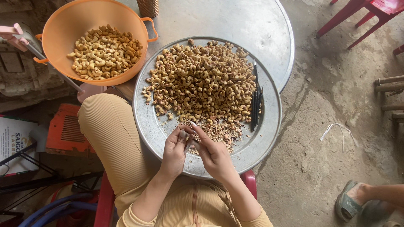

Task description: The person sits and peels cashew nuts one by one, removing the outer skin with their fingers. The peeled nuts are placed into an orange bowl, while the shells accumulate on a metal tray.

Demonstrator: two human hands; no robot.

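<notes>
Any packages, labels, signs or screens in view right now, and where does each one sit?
Printed carton: far left edge on the floor, beside an orange crate; flat white panel with dark lettering, partly cut off.
No signs or screens show around the left hand, right hand or metal tray.

Two hands, one orange bowl, two metal trays.
</notes>
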